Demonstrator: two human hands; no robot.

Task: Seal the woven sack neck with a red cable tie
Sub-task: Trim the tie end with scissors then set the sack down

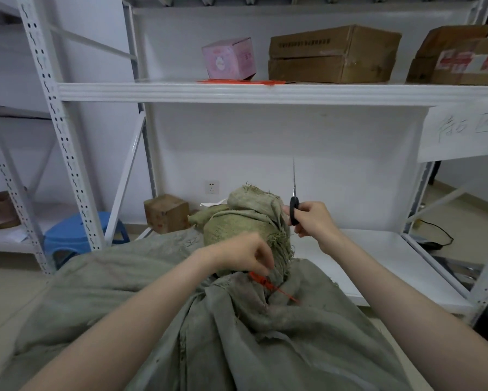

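From the head camera, we see the woven sack lying across the low white shelf, its gathered neck standing up in front of us. The red cable tie circles that neck, its tail pointing right. Our left hand pinches the tie at the neck. Our right hand, beside the sack's top, has its grip clenched on black-handled scissors, blades closed and pointing up. Cardboard boxes sit on the shelf above.
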